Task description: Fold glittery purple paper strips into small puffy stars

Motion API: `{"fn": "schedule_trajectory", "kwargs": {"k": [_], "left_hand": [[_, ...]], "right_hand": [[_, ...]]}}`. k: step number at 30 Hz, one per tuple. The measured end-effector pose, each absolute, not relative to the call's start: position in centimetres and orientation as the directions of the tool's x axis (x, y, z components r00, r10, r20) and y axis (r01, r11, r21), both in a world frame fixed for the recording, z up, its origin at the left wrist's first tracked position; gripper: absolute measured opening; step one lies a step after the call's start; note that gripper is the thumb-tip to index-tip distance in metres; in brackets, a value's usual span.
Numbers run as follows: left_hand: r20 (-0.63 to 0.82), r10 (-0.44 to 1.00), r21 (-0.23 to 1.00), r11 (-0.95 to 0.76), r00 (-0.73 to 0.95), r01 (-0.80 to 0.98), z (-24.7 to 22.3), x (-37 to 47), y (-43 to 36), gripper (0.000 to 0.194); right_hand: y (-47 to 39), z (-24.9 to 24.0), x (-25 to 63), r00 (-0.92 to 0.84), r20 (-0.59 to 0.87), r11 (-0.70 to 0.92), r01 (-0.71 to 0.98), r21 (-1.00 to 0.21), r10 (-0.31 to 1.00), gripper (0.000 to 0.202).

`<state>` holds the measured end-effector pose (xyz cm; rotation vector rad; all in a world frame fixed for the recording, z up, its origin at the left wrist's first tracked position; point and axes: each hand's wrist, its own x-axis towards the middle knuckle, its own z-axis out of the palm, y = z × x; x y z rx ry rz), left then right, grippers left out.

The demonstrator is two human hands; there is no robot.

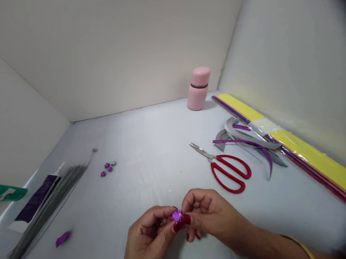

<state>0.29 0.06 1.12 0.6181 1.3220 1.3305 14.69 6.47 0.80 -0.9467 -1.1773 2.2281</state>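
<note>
Between my fingertips, near the front of the white table, is a small shiny purple folded paper star point(177, 215). My left hand point(152, 232) pinches it from the left with thumb and forefinger. From the right, my right hand point(207, 214) grips its edge in the same way, the thumb pressed close to the left thumb. Part of the star is hidden behind the fingers. Beyond my right hand lie red-handled scissors point(229, 171), blades pointing left. Further left, several small purple stars point(107, 166) lie together with a silver one point(113, 163).
Grey and purple paper strips point(243, 140) lie curled beside a long pack of coloured paper point(307, 150) at the right wall. A pink flask point(198, 88) stands at the back. At left are thin wires point(56, 204), a purple-and-white tube point(36, 201) and a purple piece point(63, 238).
</note>
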Motion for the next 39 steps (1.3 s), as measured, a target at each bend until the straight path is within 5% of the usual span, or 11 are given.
{"fn": "schedule_trajectory", "kwargs": {"k": [18,39], "left_hand": [[-0.264,0.964,0.930,0.250,-0.017,-0.269,0.7,-0.1,-0.2,0.009],[-0.215,0.969,0.967,0.194,-0.123,-0.163,0.8,0.1,-0.3,0.010]], "right_hand": [[7.2,0.5,15.4,-0.797,-0.353,-0.629,-0.043,-0.776,0.490,0.024],[7.4,1.1,15.4,-0.691,-0.429,-0.521,0.088,-0.849,0.582,0.024]]}}
